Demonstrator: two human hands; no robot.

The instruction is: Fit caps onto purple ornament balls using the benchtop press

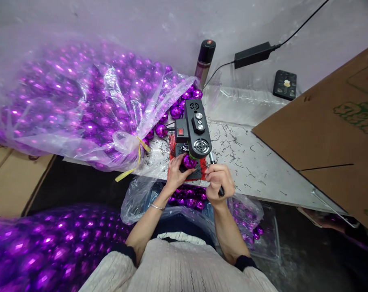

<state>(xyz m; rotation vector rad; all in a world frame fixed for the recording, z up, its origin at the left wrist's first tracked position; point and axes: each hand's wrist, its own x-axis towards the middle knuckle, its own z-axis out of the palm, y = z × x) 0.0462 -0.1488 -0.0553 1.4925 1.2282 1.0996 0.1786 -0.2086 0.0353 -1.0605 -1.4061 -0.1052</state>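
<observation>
- The left hand (175, 172) is curled round a shiny purple round ball (189, 162), with the fingers wrapped on its left side
- That ball sits under the head of a small black machine with a red switch and grey buttons (193, 129), near the front edge of the white table (263, 170)
- The ball rests over a red pad (203, 170) at the foot of the machine
- The right hand (219, 181) is closed in a fist round a thin black and silver handle (216, 174) that sticks out from the right side of the machine
- The right hand is just beside the left hand, right at the table's front edge
- A big clear plastic bag full of shiny purple balls (74, 101) lies on the left part of the table, tied with a yellow strip (135, 160)
- A few loose purple balls (174, 111) lie on the table just behind the machine
- Lots of tiny dark bits of wire (235, 150) are spread over the table to the right of the machine
- A tall dark spray can (205, 61) stands at the back edge of the table, by the wall
- A black power box with a cord (253, 54) and a small black square thing (285, 84) lie near the back right corner
- A big brown cardboard sheet (330, 134) covers the right side of the table
- An open clear bag with more purple balls (190, 194) sits in the person's lap, below the hands
- Another heap of purple balls (50, 247) lies low on the left
</observation>
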